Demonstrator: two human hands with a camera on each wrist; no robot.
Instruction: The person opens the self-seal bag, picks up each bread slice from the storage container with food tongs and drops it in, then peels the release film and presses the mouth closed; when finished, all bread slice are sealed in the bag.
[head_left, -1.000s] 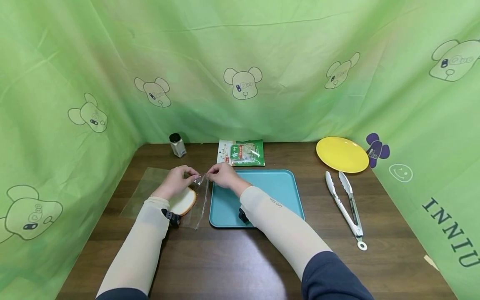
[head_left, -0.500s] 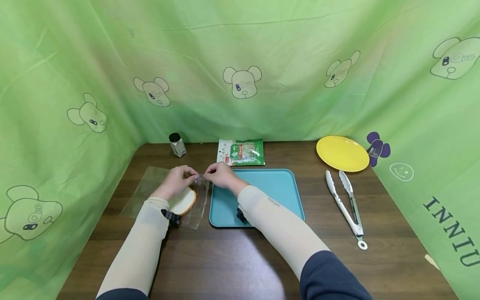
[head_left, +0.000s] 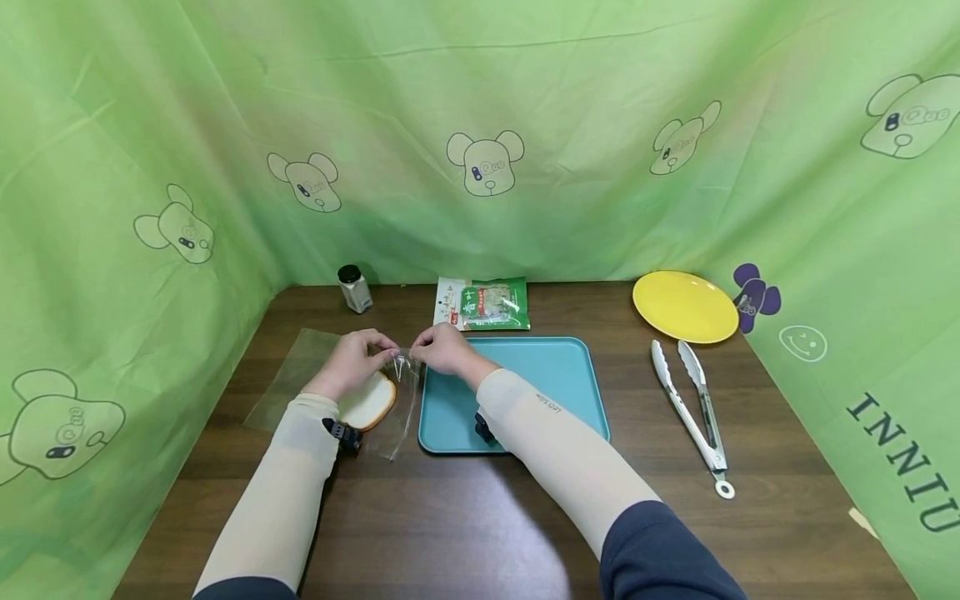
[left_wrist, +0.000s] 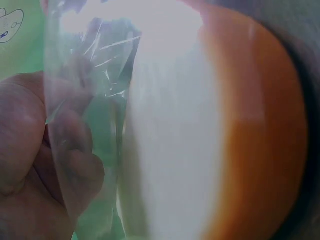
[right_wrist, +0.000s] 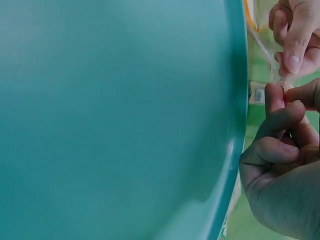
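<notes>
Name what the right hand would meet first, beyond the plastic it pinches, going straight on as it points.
Most likely the left hand, just across the clear plastic bag from the right hand; the exact depth is unclear.

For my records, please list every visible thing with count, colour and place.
Bag: one, clear, left of tray.
Bread slice: one, white, brown crust, at bag.
Tray: one, blue, centre.
Jar: one, pale, black lid, back left.
Packet: one, green, white, behind tray.
Plate: one, yellow, back right.
Tongs: one, white, grey, right.
Scrap: one, pale, right edge.
Table: one, brown, underneath.
Curtain: count unclear, green, around.
Wrist devices: two, black, wrists.
Arm covers: two, beige, forearms.
Sleeves: two, navy, elbows.
Left hand, right hand: one each, pinching bag.
</notes>
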